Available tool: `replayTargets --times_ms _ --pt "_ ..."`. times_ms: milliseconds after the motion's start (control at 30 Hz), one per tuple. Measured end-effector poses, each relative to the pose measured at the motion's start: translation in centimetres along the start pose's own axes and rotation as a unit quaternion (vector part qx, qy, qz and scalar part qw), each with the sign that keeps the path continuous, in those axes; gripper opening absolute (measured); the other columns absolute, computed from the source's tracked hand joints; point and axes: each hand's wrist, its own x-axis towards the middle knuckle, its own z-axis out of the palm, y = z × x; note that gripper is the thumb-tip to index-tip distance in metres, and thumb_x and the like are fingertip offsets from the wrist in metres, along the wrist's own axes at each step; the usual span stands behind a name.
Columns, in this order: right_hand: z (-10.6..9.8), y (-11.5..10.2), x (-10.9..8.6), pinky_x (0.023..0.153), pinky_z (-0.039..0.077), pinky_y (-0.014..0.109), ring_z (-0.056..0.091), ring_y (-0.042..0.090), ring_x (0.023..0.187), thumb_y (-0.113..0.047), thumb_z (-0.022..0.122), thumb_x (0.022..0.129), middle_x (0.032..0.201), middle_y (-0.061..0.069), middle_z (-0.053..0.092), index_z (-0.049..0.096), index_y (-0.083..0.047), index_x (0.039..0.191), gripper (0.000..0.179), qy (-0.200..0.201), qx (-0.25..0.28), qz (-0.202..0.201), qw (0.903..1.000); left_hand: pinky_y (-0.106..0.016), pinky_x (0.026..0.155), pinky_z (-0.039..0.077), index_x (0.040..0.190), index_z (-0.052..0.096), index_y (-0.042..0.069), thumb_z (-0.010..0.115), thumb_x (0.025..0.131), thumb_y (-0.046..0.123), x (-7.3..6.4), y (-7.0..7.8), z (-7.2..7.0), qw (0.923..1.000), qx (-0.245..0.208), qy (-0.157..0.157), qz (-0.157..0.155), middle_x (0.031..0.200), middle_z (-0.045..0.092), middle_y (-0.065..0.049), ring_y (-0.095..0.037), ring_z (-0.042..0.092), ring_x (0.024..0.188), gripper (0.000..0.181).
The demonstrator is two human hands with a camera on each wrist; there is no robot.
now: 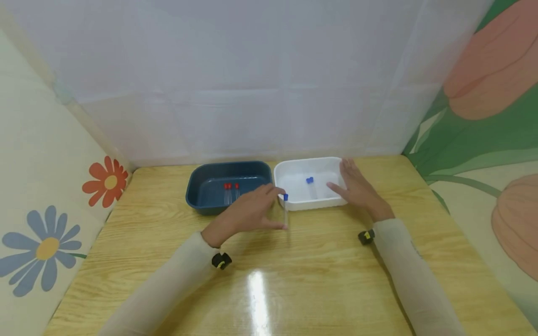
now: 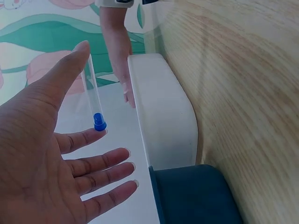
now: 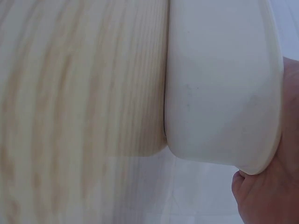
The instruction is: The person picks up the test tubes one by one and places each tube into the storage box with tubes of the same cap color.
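Note:
My left hand (image 1: pixel 252 210) pinches a clear test tube (image 2: pixel 92 88) end to end. The thumb is at its bare tip and the index finger at its blue cap (image 1: pixel 286 197); the other fingers are spread. The tube stands near upright just in front of the white tray (image 1: pixel 311 204). My right hand (image 1: pixel 359 186) rests on that tray's right rim, fingers straight along it and thumb stretched over the inside. Blue-capped tubes (image 1: pixel 312 189) lie in the white tray. Red-capped tubes (image 1: pixel 228 193) lie in the dark blue tray (image 1: pixel 197 207), partly behind my left hand.
Both trays stand side by side at the back of the wooden table (image 1: pixel 319 280), close to a white cloth backdrop (image 1: pixel 235 93). Flower-patterned panels (image 1: pixel 46 140) flank the table. Light glares off the table's front middle.

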Motion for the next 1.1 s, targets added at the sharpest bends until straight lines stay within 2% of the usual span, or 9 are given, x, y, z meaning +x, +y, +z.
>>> replayTargets --times_ms 233,367,600,733,900,1100 --pt "-0.1 0.2 -0.1 0.124 -0.002 0.048 -0.016 0.027 0.154 -0.073 0.034 0.099 0.166 0.006 -0.018 -0.003 -0.001 0.161 0.101 0.005 -0.002 -0.005 1.0000 -0.043 0.091 0.054 0.149 0.045 0.012 0.074 0.082 0.067 1.2 -0.2 -0.1 1.0000 -0.004 0.001 -0.004 0.140 0.053 -0.012 -0.025 0.056 0.120 0.092" --pt "-0.1 0.2 -0.1 0.124 -0.002 0.048 -0.016 0.027 0.154 -0.073 0.034 0.099 0.166 0.007 -0.017 -0.003 -0.001 0.161 0.101 0.004 -0.003 -0.006 1.0000 -0.043 0.089 0.055 0.148 0.046 0.011 0.076 0.082 0.064 1.9 -0.4 -0.1 0.9999 -0.005 0.009 -0.010 0.137 0.054 -0.013 -0.024 0.056 0.114 0.090" --pt "-0.3 0.0 -0.2 0.124 -0.002 0.047 -0.016 0.027 0.155 -0.071 0.034 0.100 0.166 0.007 -0.017 -0.003 -0.001 0.161 0.100 0.005 -0.003 -0.011 0.9999 -0.036 0.080 0.055 0.149 0.045 0.011 0.069 0.082 0.072 2.9 -0.6 -0.4 0.9998 0.008 0.011 -0.017 0.127 0.056 -0.009 -0.017 0.053 0.098 0.093" --pt "-0.3 -0.1 -0.3 0.124 -0.001 0.047 -0.014 0.028 0.155 -0.071 0.033 0.100 0.166 0.008 -0.016 -0.003 -0.001 0.161 0.099 0.007 -0.009 -0.014 0.9998 -0.036 0.078 0.054 0.149 0.045 0.011 0.070 0.083 0.071 3.5 -0.7 -0.3 0.9997 -0.001 0.015 -0.017 0.128 0.057 -0.010 -0.016 0.053 0.098 0.092" --pt "-0.3 -0.2 -0.3 0.124 -0.002 0.048 -0.014 0.029 0.155 -0.068 0.031 0.102 0.167 0.011 -0.014 -0.003 0.001 0.160 0.096 0.009 -0.017 -0.023 0.9995 -0.038 0.080 0.054 0.147 0.047 0.009 0.075 0.082 0.065 4.0 -0.7 -0.1 0.9995 -0.016 0.021 -0.014 0.126 0.058 -0.011 -0.018 0.053 0.099 0.090" --pt "-0.2 -0.2 -0.2 0.124 -0.002 0.047 -0.013 0.029 0.155 -0.067 0.028 0.103 0.167 0.011 -0.013 -0.002 0.001 0.160 0.094 0.010 -0.031 -0.029 0.9991 -0.039 0.086 0.054 0.147 0.047 0.010 0.073 0.081 0.069 4.6 -0.8 0.1 0.9995 -0.012 0.015 -0.025 0.127 0.059 -0.011 -0.019 0.055 0.101 0.093"
